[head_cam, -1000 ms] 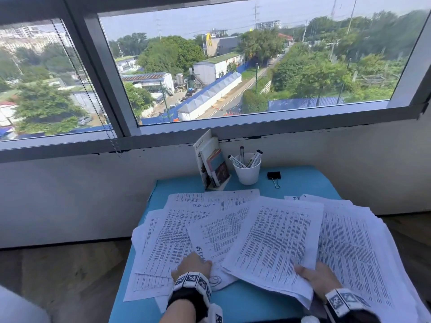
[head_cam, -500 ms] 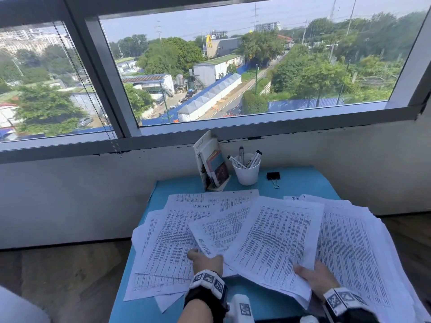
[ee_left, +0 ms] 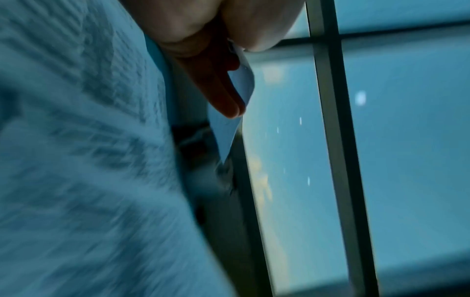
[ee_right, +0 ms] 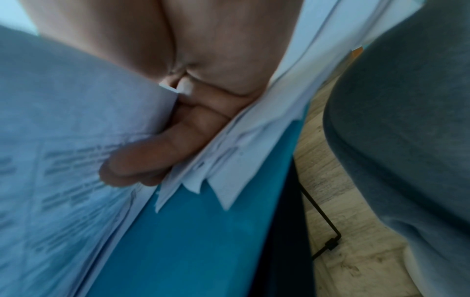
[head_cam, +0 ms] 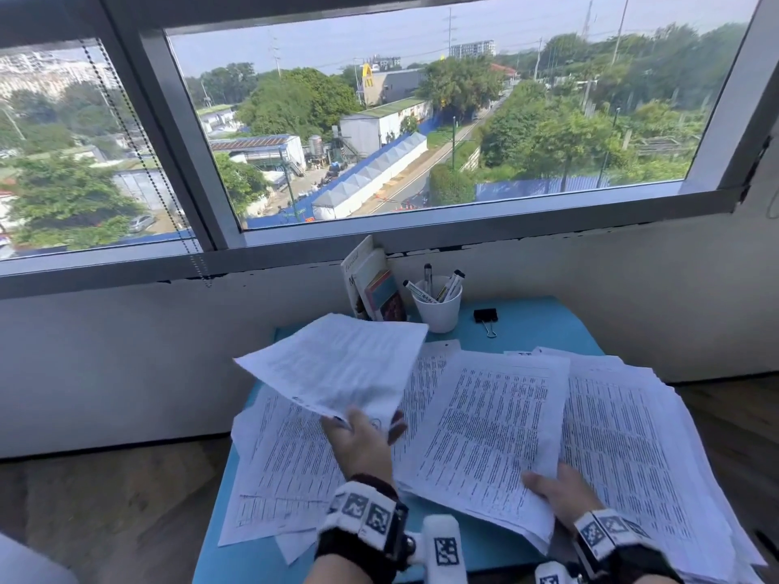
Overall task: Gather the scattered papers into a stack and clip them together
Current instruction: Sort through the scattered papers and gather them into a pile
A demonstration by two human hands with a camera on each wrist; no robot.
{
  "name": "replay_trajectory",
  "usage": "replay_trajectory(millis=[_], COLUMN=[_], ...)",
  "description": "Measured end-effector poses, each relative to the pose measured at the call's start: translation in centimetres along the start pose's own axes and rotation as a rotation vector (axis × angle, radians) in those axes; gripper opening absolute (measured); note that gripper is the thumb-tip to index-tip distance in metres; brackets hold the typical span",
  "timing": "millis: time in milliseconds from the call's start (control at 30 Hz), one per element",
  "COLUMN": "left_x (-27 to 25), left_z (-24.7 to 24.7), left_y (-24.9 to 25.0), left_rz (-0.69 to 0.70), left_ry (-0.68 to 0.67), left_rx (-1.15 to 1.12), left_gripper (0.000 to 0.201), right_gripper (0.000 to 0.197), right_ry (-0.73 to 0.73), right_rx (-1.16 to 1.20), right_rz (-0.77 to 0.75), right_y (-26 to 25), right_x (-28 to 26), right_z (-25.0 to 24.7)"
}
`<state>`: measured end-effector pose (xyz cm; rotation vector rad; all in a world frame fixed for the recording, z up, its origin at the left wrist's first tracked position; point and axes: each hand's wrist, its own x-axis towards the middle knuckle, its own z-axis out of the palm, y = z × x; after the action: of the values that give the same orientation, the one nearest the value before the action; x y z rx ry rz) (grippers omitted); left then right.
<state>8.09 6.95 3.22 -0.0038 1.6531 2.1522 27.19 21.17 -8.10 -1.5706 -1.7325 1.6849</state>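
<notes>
Gathering step: left hand (head_cam: 362,436) pinches lifted sheet (head_cam: 337,364) above table's left half; right hand (head_cam: 556,491) grips bundle (head_cam: 484,427) at near edge. Next: lay sheet onto bundle (clip (head_cam: 485,317) waits at far edge).

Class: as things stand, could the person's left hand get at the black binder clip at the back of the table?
Probably not yet: the left hand is pinching a lifted sheet. The binder clip itself lies uncovered on the table, beside the cup.
</notes>
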Motion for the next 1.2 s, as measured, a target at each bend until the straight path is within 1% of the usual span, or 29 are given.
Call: replay_trajectory(millis=[33, 67, 133, 167, 233, 267, 300, 333, 367, 400, 467, 500, 533, 567, 600, 633, 700, 733, 800, 867, 900, 933, 1000, 1067, 1133, 1200], left_x=[-1.4, -2.3, -4.1, -4.8, -5.6, -5.9, -6.1, -6.4, -6.4, -6.3, -5.7, -5.2, -4.6, -4.0, -3.4, -2.8, -1.3, -0.3, 1.9, 3.5, 4.3, 4.9, 5.9, 6.4, 6.3, 6.4], left_z=[0.6, 1.1, 1.9, 2.1, 2.3, 2.3, 2.3, 2.2, 2.2, 2.1, 1.8, 1.5, 1.1, 0.5, -0.1, -0.8, -2.4, -3.1, -4.5, -5.6, -6.2, -6.7, -7.5, -8.0, -8.1, -8.1], left_y=[-1.4, -3.2, -5.9, -7.2, -9.4, -10.2, -10.7, -10.7, -10.7, -10.5, -9.7, -9.3, -8.8, -8.2, -7.5, -6.9, -5.9, -5.7, -5.6, -5.4, -5.5, -5.5, -5.9, -6.4, -6.8, -6.9], left_rz=[-0.056, -0.12, -0.255, -0.301, -0.333, -0.346, -0.366, -0.392, -0.4, -0.388, -0.378, -0.351, -0.301, -0.237, -0.17, -0.118, -0.025, 0.037, 0.192, 0.305, 0.321, 0.315, 0.262, 0.196, 0.138, 0.116], left_ry=[-0.061, -0.092, -0.1, -0.094, -0.104, -0.13, -0.168, -0.213, -0.262, -0.33, -0.507, -0.562, -0.579, -0.571, -0.54, -0.497, -0.397, -0.36, -0.292, -0.221, -0.201, -0.192, -0.224, -0.276, -0.322, -0.332], left_rx=[0.056, 0.118, 0.209, 0.256, 0.413, 0.497, 0.579, 0.667, 0.758, 0.856, 1.044, 1.125, 1.184, 1.21, 1.217, 1.224, 1.221, 1.208, 1.216, 1.332, 1.428, 1.53, 1.681, 1.726, 1.764, 1.818], left_gripper=[0.012, 0.011, 0.011, 0.013, 0.02, 0.025, 0.032, 0.039, 0.046, 0.053, 0.068, 0.074, 0.08, 0.084, 0.087, 0.085, 0.077, 0.068, 0.053, 0.048, 0.048, 0.053, 0.074, 0.091, 0.098, 0.096], right_gripper=[0.022, 0.023, 0.027, 0.03, 0.039, 0.053, 0.075, 0.09, 0.086, 0.078, 0.085, 0.079, 0.062, 0.044, 0.032, 0.026, 0.029, 0.031, 0.031, 0.031, 0.033, 0.037, 0.044, 0.044, 0.043, 0.048], right_ry=[-0.007, -0.016, -0.019, -0.008, -0.018, -0.01, -0.021, -0.031, -0.034, -0.02, -0.012, -0.014, -0.014, -0.002, -0.007, -0.016, -0.007, 0.026, 0.12, 0.222, 0.266, 0.295, 0.323, 0.337, 0.373, 0.466], right_rx=[0.006, 0.031, 0.099, 0.143, 0.346, 0.397, 0.374, 0.291, 0.21, 0.159, 0.147, 0.142, 0.153, 0.161, 0.179, 0.203, 0.196, 0.175, 0.095, -0.039, -0.135, -0.219, -0.362, -0.441, -0.481, -0.487], right_rz=[-0.001, -0.001, 0.014, 0.008, 0.024, 0.022, 0.017, -0.013, -0.049, -0.057, -0.08, -0.08, -0.08, -0.07, -0.076, -0.076, -0.114, -0.134, -0.136, -0.091, -0.061, -0.036, 0.021, 0.077, 0.135, 0.177], right_y=[-0.2, -0.1, -0.4, -0.8, -1.5, -1.8, -1.9, -1.6, -1.9, -1.5, -0.1, -0.5, -1.0, -1.5, -2.4, -2.8, -3.6, -3.9, -3.8, -3.0, -2.2, -1.2, 0.6, 1.9, 2.6, 2.7], right_x=[-0.3, -0.4, -0.6, -0.9, -1.3, -1.6, -1.6, -1.4, -1.8, -1.6, -0.5, -0.9, -1.1, -1.4, -1.8, -1.7, -1.6, -1.2, -0.4, 0.0, 0.3, 0.5, 1.2, 1.8, 2.0, 1.8], right_z=[0.1, 0.1, 0.1, 0.1, 0.3, 0.4, 0.4, 0.6, 0.9, 1.1, 1.1, 1.1, 1.2, 0.8, 0.3, -0.6, -3.2, -5.0, -8.6, -12.2, -13.6, -14.8, -15.8, -15.5, -14.8, -13.8])
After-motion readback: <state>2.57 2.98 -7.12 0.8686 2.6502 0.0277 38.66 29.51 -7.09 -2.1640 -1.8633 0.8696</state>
